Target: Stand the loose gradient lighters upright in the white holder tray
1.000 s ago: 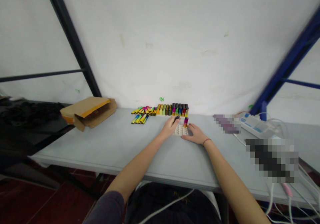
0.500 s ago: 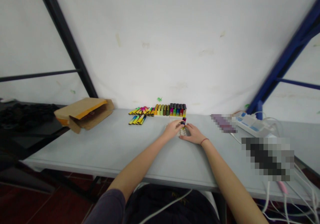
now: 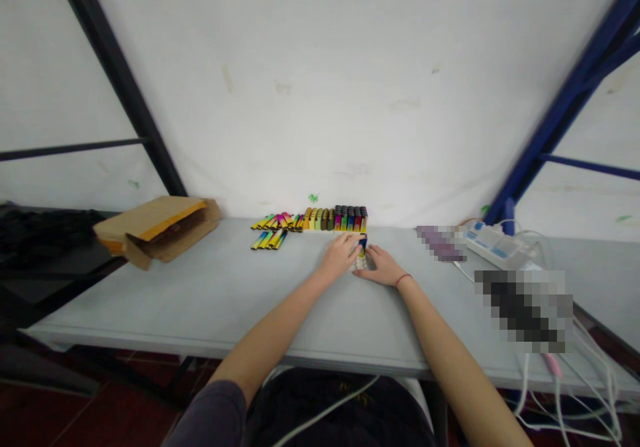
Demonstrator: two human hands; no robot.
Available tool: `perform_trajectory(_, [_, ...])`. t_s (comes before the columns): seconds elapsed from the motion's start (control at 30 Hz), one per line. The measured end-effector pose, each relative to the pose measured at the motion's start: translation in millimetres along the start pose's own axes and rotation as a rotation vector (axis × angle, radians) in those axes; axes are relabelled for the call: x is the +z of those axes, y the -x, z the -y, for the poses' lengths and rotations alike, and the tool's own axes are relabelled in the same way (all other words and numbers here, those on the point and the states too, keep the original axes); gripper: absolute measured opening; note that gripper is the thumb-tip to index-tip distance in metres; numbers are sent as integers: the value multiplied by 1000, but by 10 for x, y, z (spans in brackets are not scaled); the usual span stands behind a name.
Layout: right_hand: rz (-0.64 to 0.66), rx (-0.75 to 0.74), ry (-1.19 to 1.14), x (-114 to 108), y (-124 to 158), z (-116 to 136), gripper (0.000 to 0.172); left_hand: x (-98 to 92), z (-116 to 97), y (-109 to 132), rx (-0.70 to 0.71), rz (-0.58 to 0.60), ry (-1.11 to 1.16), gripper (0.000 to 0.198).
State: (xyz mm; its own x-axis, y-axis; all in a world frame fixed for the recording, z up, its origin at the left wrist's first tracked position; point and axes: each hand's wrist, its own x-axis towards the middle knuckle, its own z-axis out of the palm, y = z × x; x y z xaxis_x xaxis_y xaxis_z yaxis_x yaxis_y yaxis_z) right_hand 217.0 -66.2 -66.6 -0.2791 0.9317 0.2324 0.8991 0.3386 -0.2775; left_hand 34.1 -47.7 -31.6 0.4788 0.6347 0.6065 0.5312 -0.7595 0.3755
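Note:
A small white tray (image 3: 359, 266) with holes lies on the table between my hands, partly covered by them. My left hand (image 3: 340, 255) reaches over it, its fingers closed at the top of a blue and yellow lighter (image 3: 363, 244) that stands upright at the tray. My right hand (image 3: 384, 267) holds the tray's right side, thumb along the near edge and fingers bent beside the lighter. Behind the hands stand rows of upright lighters with dark tops (image 3: 351, 219). Left of them is a block of yellow, green and brown lighters (image 3: 319, 220).
Loose shiny lighters (image 3: 269, 239) lie left of the rows. An open cardboard box (image 3: 155, 227) rests at the far left. On the right are a white power strip (image 3: 500, 247), cables (image 3: 525, 384) and blurred-out items. The wall (image 3: 320, 100) closes off the back.
My left hand has shifted so its fingers cover the lighter's top, and the lighter's coloured body now shows. My right hand stays at the tray. The whole view has shifted slightly.

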Motion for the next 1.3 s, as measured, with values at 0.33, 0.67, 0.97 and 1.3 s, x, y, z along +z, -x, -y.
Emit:
perform_trajectory(0.33, [21, -11, -16, -76, 18, 36, 77, -523, 502, 78, -449, -81, -431, 41])
perform_trajectory(0.67, [2, -25, -36, -60, 18, 12, 74, -833, 730, 228, -828, 67, -610, 41])
perform_trajectory(0.97, [18, 1, -28, -47, 7, 17, 81, -853, 823, 249, -944, 84, -643, 41])
perform_trajectory(1.3, [7, -5, -35, -42, 4, 19, 81, -810, 742, 225, -836, 148, -600, 35])
